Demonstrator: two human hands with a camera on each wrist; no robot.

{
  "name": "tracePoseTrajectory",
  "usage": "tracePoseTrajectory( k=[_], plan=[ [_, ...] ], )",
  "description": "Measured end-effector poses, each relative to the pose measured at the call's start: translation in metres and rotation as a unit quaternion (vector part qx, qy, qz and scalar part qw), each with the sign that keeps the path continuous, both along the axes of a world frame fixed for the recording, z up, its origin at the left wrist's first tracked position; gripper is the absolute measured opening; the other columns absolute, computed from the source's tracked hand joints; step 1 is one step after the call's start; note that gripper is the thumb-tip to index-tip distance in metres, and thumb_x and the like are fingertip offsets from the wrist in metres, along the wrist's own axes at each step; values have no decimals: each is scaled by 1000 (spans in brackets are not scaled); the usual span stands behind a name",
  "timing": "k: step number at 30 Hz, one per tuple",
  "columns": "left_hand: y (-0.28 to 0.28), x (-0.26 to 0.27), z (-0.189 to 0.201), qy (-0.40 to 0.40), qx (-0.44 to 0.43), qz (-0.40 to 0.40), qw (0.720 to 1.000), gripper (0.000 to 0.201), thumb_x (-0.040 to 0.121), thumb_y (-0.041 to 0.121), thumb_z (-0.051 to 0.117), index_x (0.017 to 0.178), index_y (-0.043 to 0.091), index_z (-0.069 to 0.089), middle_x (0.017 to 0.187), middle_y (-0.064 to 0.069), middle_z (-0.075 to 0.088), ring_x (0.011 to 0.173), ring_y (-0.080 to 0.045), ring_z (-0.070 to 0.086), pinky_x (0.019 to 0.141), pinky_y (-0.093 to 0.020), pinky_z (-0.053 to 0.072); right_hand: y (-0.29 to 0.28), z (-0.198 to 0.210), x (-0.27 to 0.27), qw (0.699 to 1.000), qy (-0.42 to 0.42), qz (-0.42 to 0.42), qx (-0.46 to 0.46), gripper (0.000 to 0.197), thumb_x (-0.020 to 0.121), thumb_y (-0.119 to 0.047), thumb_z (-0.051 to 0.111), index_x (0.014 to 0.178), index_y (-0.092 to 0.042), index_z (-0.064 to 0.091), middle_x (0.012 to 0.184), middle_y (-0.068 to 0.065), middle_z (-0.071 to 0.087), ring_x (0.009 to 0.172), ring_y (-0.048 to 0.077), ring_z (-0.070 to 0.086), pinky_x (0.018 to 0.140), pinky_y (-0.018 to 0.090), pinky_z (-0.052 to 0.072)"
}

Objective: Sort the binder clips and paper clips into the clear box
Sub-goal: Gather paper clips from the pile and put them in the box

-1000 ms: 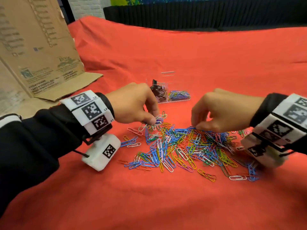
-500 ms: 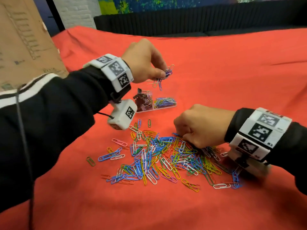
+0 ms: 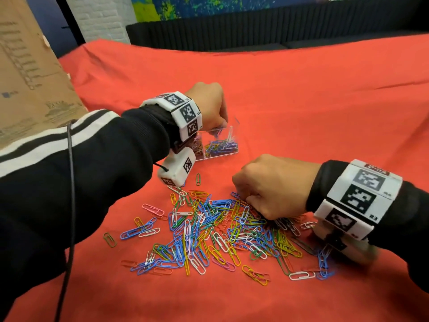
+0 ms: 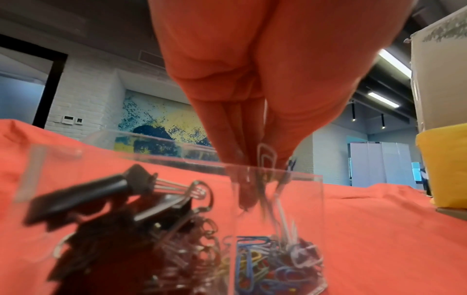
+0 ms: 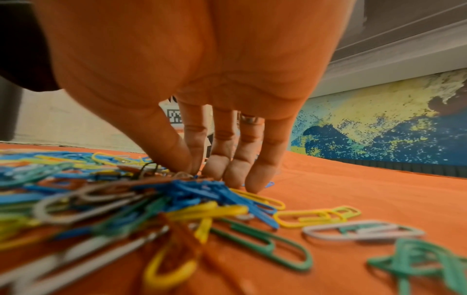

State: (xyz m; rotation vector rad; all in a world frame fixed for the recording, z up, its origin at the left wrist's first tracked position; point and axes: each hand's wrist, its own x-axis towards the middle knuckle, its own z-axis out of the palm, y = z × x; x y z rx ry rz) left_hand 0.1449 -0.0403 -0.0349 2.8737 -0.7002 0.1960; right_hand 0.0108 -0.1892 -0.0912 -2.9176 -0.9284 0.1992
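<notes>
1. We see the clear box (image 3: 218,145) standing on the red cloth (image 3: 301,101), beyond the loose heap of paper clips (image 3: 220,233).
2. Through its near wall, in the left wrist view, the box has two compartments: black binder clips (image 4: 106,191) fill the left one, and coloured paper clips (image 4: 272,265) lie in the right one.
3. Our left hand (image 3: 209,105) hovers over the box's open top, fingertips pointing down into the paper-clip side.
4. In the left wrist view its fingers (image 4: 227,139) and thumb are pressed together, pinching a small bunch of clips; a white paper clip (image 4: 266,157) shows at the tips, level with the box rim.
5. Our right hand (image 3: 271,184) rests on the far right edge of the heap on the cloth, knuckles up.
6. From the right wrist camera its fingertips (image 5: 237,171) are drawn close against the thumb and touch the clips; whether it grips any, we cannot tell.
7. A cardboard box (image 3: 30,73) stands at the far left, just beside the cloth.
</notes>
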Motion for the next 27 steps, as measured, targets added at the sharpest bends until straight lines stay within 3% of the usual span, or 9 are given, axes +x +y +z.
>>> tracePoseTrajectory(
  k=[4,8,11,13,16,20,25,27],
  plan=[
    [4,-3,-1,35,-51,-10,998,14,90,18,64,90,19,78,78,7,76,66,-9,73,62,-21,56,0,1,-2,1000,5,-7,1,12,73,-21,54,73,-32,48,80,-2,66,81,29,64,70,42,56],
    [15,-20,10,5,-105,-24,994,17,93,24,59,91,20,76,80,5,77,69,-8,74,53,-12,52,0,2,-2,1000,6,-11,9,9,72,-20,54,76,-28,56,79,-4,68,80,26,65,69,41,57],
    [28,-42,13,59,-212,-24,975,21,97,22,55,93,12,73,84,-4,76,72,-18,75,61,-28,60,-4,8,-2,999,-9,-26,28,16,75,-19,56,84,-24,68,77,-6,70,76,19,65,71,35,55],
    [35,-62,9,137,-325,-21,936,25,101,21,50,95,7,69,87,-10,74,73,-22,71,63,-33,58,-8,14,-2,998,-16,-38,38,16,79,-19,59,87,-24,72,76,-9,70,75,13,63,72,27,52],
    [41,-86,0,236,-446,-11,863,32,105,29,43,96,9,66,88,-10,73,75,-20,70,65,-27,59,-9,19,-4,999,-1,-39,36,17,82,-30,67,97,-28,73,83,-14,72,77,5,64,71,17,45],
    [49,-92,-15,325,-569,12,755,35,104,37,43,100,10,66,95,-11,75,82,-21,73,74,-31,60,4,21,-12,999,26,-24,7,35,76,-48,75,109,-38,66,90,-16,70,72,1,59,71,17,40],
    [54,-89,-27,413,-642,47,644,38,99,43,48,99,11,68,107,-12,75,90,-22,74,79,-31,60,19,19,-12,1000,12,-18,-3,20,77,-21,69,94,-30,74,81,-6,73,71,8,64,71,22,51],
    [54,-89,-33,435,-662,56,608,39,99,42,48,100,9,68,113,-14,74,95,-23,73,83,-32,59,18,22,-8,999,14,-29,3,14,76,-21,73,87,-29,76,74,-10,72,67,3,64,65,13,46]
  ],
)
